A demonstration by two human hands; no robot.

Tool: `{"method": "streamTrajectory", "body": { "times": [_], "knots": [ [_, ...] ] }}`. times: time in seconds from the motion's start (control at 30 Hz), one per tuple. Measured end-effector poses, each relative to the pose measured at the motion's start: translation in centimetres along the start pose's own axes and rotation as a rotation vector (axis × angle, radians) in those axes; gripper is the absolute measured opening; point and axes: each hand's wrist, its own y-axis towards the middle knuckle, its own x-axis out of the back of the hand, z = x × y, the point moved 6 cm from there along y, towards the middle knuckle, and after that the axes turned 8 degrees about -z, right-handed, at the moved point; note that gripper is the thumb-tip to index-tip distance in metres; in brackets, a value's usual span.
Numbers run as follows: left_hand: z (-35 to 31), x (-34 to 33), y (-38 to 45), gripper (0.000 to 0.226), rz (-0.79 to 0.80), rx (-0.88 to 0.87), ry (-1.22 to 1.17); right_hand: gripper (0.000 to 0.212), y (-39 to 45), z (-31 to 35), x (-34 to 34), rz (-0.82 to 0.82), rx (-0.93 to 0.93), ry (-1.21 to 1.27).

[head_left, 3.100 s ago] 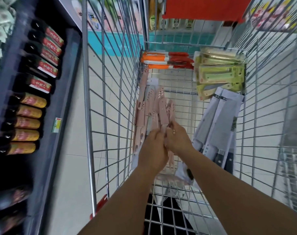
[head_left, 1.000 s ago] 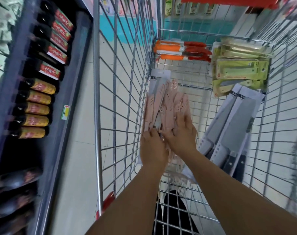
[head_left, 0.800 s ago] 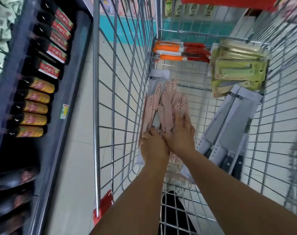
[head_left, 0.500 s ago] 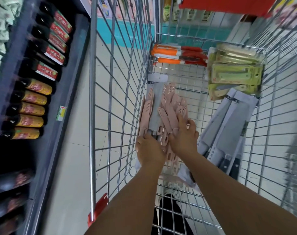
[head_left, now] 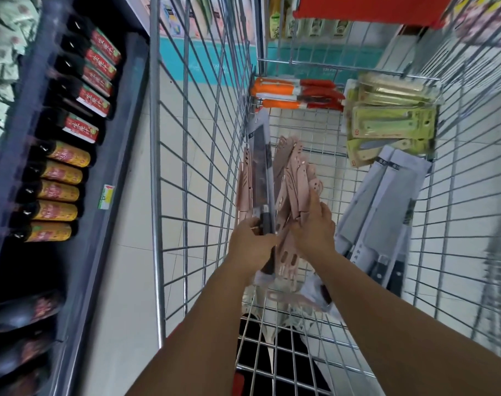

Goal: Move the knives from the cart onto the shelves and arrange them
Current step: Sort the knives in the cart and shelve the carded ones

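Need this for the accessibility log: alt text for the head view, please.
Two bare hands reach into a wire shopping cart: the left hand grips a packaged dark-bladed knife, the right hand holds a bundle of pink knives. Orange, green and grey packaged knives lie farther in the cart.

so the left hand [head_left: 250, 241] has now tipped the dark-handled knife [head_left: 261, 178] up on edge out of the pink knives [head_left: 295, 181], and the right hand [head_left: 312, 227] slid onto that pink bundle

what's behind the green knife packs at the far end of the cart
The cart's wire end wall stands directly behind the green knife packs, with pale floor tiles visible through it. Anything beneath the stack is covered.
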Motion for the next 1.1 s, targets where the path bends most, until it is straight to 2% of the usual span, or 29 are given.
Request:
{"method": "streamTrajectory", "body": {
  "times": [0.13,0.3,0.4,0.5,0.53,0.67,0.77,0.9,0.97,1.03,1.1],
  "knots": [
    [0.8,1.2,-0.3,0.023,-0.012,0.038,-0.122,0.075,0.0,0.1,-0.1,-0.005,-0.007,0.034],
    [0.7,1.1,-0.6,0.027,-0.004,0.021,-0.182,0.064,-0.5,0.7,-0.6,0.014,0.009,-0.041],
    [0.4,0.8,-0.9,0.033,0.016,-0.020,-0.172,0.059,-1.2,1.3,-1.3,0.061,0.094,-0.128],
    [0.1,0.7,-1.2,0.037,0.012,-0.068,-0.141,0.060,-2.0,2.3,-1.6,0.101,0.286,-0.347],
    [0.0,0.8,-1.2,0.037,0.014,-0.079,-0.137,0.058,-2.3,2.6,-1.4,0.119,0.314,-0.341],
    [-0.4,1.0,-1.2,0.038,0.019,-0.117,-0.126,0.058,-1.8,2.2,-1.0,0.141,0.170,-0.098],
    [-1.0,0.8,-1.6,0.037,0.015,-0.171,-0.069,0.030,-1.7,2.9,0.2,0.011,0.106,0.111],
    [-1.2,-1.0,-2.2,0.039,0.044,-0.232,0.081,0.034,-2.9,4.6,2.2,0.036,-0.030,0.508],
    [-1.1,-2.0,-2.1,0.041,0.017,-0.301,0.209,0.021,-2.8,4.4,2.8,0.024,-0.029,0.485],
    [-0.9,-3.0,-2.1,0.041,0.019,-0.362,0.333,0.009,-2.4,3.5,3.6,-0.061,-0.055,0.413],
    [-0.7,-3.9,-2.7,0.043,0.060,-0.366,0.397,0.011,-2.1,2.3,4.4,-0.113,-0.122,0.404]
  ]
}}
